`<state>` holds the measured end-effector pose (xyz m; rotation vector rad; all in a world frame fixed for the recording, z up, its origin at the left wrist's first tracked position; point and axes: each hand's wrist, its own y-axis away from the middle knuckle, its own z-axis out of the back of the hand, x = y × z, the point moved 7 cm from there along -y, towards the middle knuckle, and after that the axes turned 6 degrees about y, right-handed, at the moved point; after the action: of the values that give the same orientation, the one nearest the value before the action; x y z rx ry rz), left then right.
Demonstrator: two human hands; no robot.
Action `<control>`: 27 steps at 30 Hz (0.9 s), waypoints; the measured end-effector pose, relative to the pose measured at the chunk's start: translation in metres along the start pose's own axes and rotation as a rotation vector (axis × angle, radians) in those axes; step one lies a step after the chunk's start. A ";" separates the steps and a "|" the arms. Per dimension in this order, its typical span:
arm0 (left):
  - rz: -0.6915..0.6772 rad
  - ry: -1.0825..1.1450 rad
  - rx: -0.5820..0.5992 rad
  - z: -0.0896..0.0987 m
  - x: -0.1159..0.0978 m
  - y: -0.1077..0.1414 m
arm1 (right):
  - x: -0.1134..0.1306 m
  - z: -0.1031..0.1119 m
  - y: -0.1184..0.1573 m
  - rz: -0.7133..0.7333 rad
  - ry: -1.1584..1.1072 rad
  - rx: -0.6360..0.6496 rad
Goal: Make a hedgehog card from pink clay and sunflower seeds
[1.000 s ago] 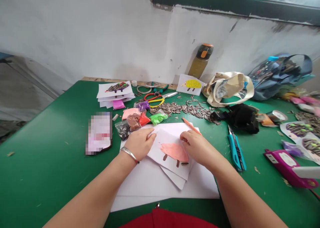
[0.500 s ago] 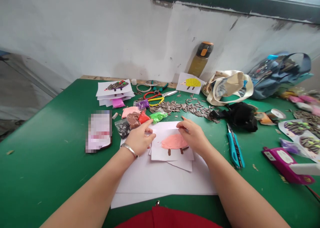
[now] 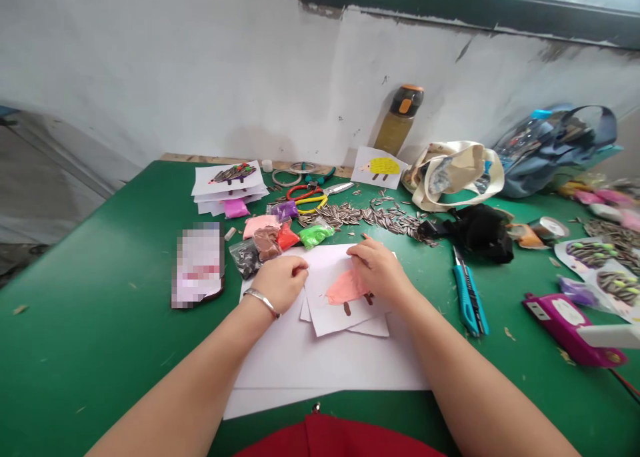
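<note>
A white card (image 3: 327,318) with a pink clay body (image 3: 345,287) and brown legs lies tilted on other white sheets (image 3: 320,367). My left hand (image 3: 281,282), with a silver bangle at the wrist, is at the card's left edge, thumb and finger pressed together; what they hold, if anything, is too small to name. My right hand (image 3: 374,269) rests over the card's upper right part, its fingers curled and covering some of the pink clay. Bags of brown (image 3: 267,241), red (image 3: 287,236) and green clay (image 3: 316,234) lie just beyond.
Sunflower seeds (image 3: 340,214), scissors (image 3: 313,202) and a yellow hedgehog card (image 3: 383,167) lie further back. A teal cutter (image 3: 470,300), black bag (image 3: 483,233) and magenta device (image 3: 570,330) are at the right. A phone-like item (image 3: 199,263) lies left.
The pink clay card has turned, its lower left corner now nearer me. My left fingers have closed together, and my right hand has moved slightly left over the card.
</note>
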<state>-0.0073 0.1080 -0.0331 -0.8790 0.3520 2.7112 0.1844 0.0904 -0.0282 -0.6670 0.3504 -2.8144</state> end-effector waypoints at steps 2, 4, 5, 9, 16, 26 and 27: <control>-0.005 -0.015 0.012 0.001 -0.002 0.000 | 0.002 0.003 -0.006 -0.058 0.063 0.056; -0.011 -0.033 0.010 0.003 -0.004 0.001 | 0.005 0.006 -0.016 -0.112 0.118 0.127; -0.013 -0.040 0.003 0.004 -0.005 0.002 | 0.008 0.007 -0.022 -0.121 0.133 0.160; -0.033 -0.036 -0.019 0.007 -0.005 0.002 | 0.016 -0.001 -0.045 -0.126 0.130 0.220; -0.037 -0.008 -0.020 0.007 0.001 0.000 | 0.013 -0.024 -0.063 -0.182 0.064 0.228; -0.033 0.023 -0.012 0.007 -0.001 0.000 | 0.008 -0.030 -0.070 -0.218 0.032 0.233; -0.036 0.024 -0.012 0.007 -0.001 0.000 | 0.006 -0.030 -0.070 -0.226 0.031 0.231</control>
<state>-0.0102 0.1098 -0.0273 -0.9132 0.3228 2.6746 0.1533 0.1599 -0.0321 -0.6477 -0.0501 -3.0149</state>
